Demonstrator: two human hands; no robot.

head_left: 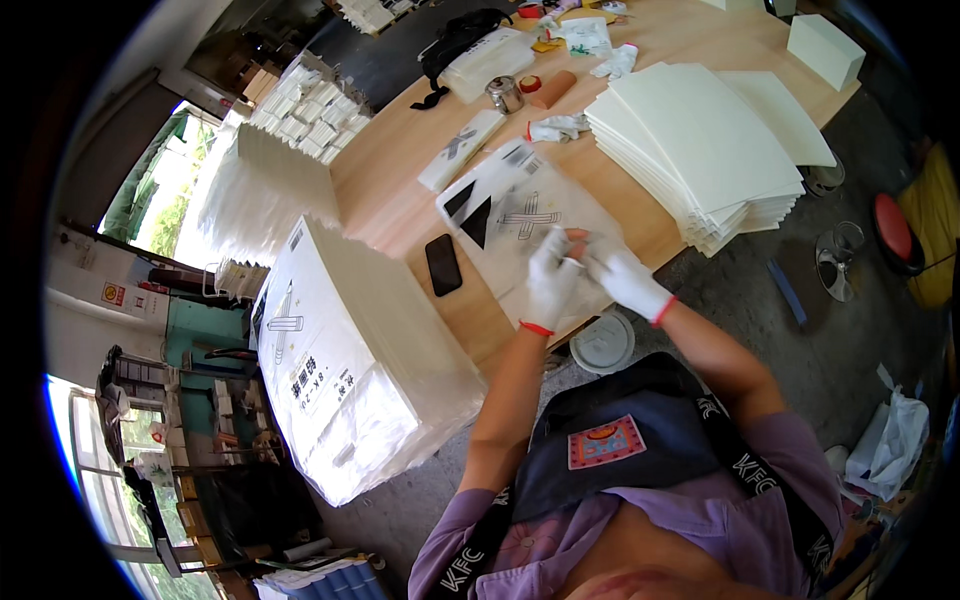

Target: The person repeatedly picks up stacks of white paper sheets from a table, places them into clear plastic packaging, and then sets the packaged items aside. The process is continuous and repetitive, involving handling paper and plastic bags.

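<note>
My left hand and my right hand, both in white gloves with red cuffs, meet above the near end of a clear printed plastic bag. The fingers of both are drawn together, and some bare fingertips show between them. What they pinch, if anything, is too small to make out. Black triangles and a crossed-pencil drawing mark the bag, which lies flat on the wooden table. A black phone rests to its left, and a narrow printed packet lies just beyond it.
A tall stack of plastic-wrapped paper packs stands at left. Fanned white sheets fill the table's right side. Farther back are a metal cup, a brown roll and loose gloves. A lidded white bucket stands below the near edge.
</note>
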